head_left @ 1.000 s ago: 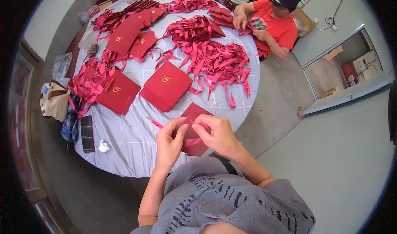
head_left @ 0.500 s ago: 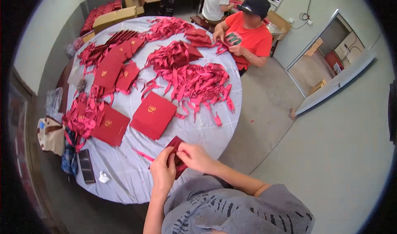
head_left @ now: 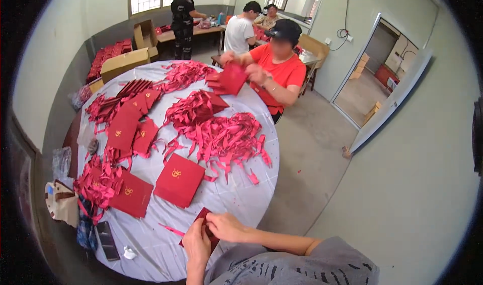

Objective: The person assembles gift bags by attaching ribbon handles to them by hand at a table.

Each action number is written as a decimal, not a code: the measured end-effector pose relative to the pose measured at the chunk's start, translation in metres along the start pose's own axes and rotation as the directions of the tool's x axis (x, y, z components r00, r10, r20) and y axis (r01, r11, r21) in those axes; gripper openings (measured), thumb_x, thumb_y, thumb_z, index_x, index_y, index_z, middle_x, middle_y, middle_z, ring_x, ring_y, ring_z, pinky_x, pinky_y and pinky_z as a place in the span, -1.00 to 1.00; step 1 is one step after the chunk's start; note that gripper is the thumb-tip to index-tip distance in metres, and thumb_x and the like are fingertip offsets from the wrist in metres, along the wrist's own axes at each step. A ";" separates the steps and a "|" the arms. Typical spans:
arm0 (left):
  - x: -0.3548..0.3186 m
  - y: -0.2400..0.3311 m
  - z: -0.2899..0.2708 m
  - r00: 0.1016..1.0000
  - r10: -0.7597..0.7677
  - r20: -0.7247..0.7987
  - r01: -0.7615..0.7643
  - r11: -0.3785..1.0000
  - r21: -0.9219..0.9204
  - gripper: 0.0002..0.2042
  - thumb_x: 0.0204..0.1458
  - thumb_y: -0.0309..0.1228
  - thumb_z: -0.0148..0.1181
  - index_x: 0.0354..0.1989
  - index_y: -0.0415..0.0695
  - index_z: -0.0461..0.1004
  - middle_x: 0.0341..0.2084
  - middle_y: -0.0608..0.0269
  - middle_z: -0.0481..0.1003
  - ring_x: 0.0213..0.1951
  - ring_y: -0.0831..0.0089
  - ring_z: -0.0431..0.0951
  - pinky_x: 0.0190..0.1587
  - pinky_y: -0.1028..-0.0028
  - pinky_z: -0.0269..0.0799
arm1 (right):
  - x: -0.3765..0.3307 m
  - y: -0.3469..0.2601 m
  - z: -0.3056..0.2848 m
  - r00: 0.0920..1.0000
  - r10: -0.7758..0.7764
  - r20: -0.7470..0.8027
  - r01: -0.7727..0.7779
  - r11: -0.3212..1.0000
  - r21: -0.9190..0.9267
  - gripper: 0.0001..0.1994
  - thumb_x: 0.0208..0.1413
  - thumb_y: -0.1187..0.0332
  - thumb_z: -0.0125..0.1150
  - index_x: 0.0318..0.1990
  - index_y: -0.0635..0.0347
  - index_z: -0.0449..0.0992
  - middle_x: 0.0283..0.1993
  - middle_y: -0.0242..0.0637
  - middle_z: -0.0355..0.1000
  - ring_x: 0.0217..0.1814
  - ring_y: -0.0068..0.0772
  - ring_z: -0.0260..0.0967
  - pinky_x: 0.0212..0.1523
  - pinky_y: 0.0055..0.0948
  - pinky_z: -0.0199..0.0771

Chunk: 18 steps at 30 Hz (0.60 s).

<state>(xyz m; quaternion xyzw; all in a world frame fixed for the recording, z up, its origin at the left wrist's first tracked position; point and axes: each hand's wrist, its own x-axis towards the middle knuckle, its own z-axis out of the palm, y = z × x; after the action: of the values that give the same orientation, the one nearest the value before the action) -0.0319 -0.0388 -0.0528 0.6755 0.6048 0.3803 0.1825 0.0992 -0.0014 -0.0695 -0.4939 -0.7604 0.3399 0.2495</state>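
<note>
At the near edge of the round table, both my hands are closed on a dark red paper bag (head_left: 203, 214). My left hand (head_left: 196, 242) grips its left side, fingers curled over it. My right hand (head_left: 226, 227) pinches near the upper edge, its fingertips close to those of the left; what lies between them is too small to make out. A pink-red ribbon (head_left: 172, 229) sticks out to the left of the bag. Just beyond lies a flat stack of red bags (head_left: 179, 180) with a gold emblem, and another red bag (head_left: 132, 194) lies left of it.
Heaps of ribbon handles (head_left: 229, 141) and more bags (head_left: 122, 129) cover much of the white-covered table (head_left: 236, 199). A phone (head_left: 107, 240) and crumpled tissue (head_left: 130, 253) lie at the near left. Across the table, a person in red (head_left: 282, 68) handles a bag. Others work behind; cartons (head_left: 126, 63) stand far left.
The view has tilted up, so the table sits lower and more of the room shows. My hands keep their grip on the bag. The person in red has raised a bag.
</note>
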 end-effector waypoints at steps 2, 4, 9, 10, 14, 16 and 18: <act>-0.001 -0.004 -0.001 0.999 0.041 0.007 -0.041 0.997 0.067 -0.82 -0.04 -0.55 0.01 -0.23 -0.24 0.41 -0.50 -0.02 0.47 -0.44 0.07 0.49 -0.40 0.24 0.38 | 0.002 0.000 0.003 0.998 -0.055 -0.008 0.054 0.998 -0.031 -0.88 -0.01 0.40 -0.01 -0.41 0.29 0.31 -0.50 0.03 0.37 -0.40 0.15 0.34 -0.43 -0.06 0.30; -0.004 -0.005 0.003 0.997 0.077 0.008 -0.078 0.993 0.088 -0.82 -0.04 -0.55 0.01 -0.23 -0.25 0.41 -0.50 -0.01 0.46 -0.45 0.09 0.49 -0.41 0.25 0.38 | 0.001 0.003 0.006 1.000 -0.021 0.012 0.022 0.997 -0.072 -0.88 -0.01 0.40 -0.02 -0.38 0.29 0.34 -0.44 0.03 0.39 -0.35 0.12 0.35 -0.38 -0.09 0.32; -0.009 -0.008 0.008 0.988 0.144 -0.049 -0.140 0.986 0.091 -0.80 -0.04 -0.55 0.01 -0.21 -0.27 0.41 -0.53 0.02 0.47 -0.47 0.13 0.49 -0.42 0.26 0.38 | 0.005 0.014 0.004 0.988 0.058 0.144 -0.084 0.980 0.179 -0.82 0.04 0.32 0.00 -0.30 0.25 0.40 -0.35 -0.06 0.44 -0.28 -0.09 0.41 -0.30 -0.24 0.35; -0.009 -0.005 0.006 0.999 0.037 0.023 -0.038 0.998 0.041 -0.78 -0.06 -0.60 0.01 -0.19 -0.27 0.42 -0.40 -0.11 0.49 -0.36 0.02 0.52 -0.30 0.23 0.41 | 0.004 0.016 0.006 0.992 0.062 0.113 -0.082 0.980 0.183 -0.81 0.05 0.31 0.01 -0.30 0.25 0.41 -0.37 -0.08 0.44 -0.31 -0.12 0.41 -0.31 -0.24 0.35; -0.013 -0.013 0.006 0.989 0.141 -0.041 -0.138 0.988 0.066 -0.80 -0.04 -0.57 0.03 -0.19 -0.28 0.38 -0.44 -0.10 0.49 -0.39 0.03 0.52 -0.34 0.23 0.41 | 0.003 0.010 0.005 0.986 0.079 0.148 -0.112 0.966 0.233 -0.82 0.00 0.33 0.06 -0.35 0.28 0.42 -0.42 -0.04 0.44 -0.33 0.00 0.39 -0.34 -0.15 0.34; -0.014 -0.008 0.003 0.986 0.164 -0.006 -0.163 0.985 0.064 -0.75 -0.04 -0.57 0.00 -0.13 -0.26 0.38 -0.40 -0.07 0.48 -0.38 0.04 0.49 -0.32 0.24 0.41 | 0.002 0.012 0.006 0.996 0.041 0.076 -0.056 0.976 0.211 -0.81 0.00 0.32 0.07 -0.35 0.27 0.44 -0.44 -0.07 0.44 -0.37 -0.04 0.40 -0.37 -0.18 0.35; -0.015 -0.006 0.000 0.975 0.222 -0.002 -0.221 0.972 0.074 -0.71 -0.01 -0.56 0.00 -0.07 -0.24 0.37 -0.41 -0.03 0.47 -0.42 0.05 0.48 -0.35 0.25 0.41 | -0.004 0.008 0.004 0.996 0.077 0.049 -0.084 0.984 0.156 -0.81 0.00 0.31 0.08 -0.37 0.27 0.45 -0.46 -0.08 0.44 -0.41 -0.08 0.41 -0.38 -0.22 0.35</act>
<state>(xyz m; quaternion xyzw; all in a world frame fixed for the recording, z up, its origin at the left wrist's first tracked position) -0.0355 -0.0514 -0.0618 0.7430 0.5402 0.3793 0.1109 0.1027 -0.0042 -0.0786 -0.4956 -0.7158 0.4192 0.2576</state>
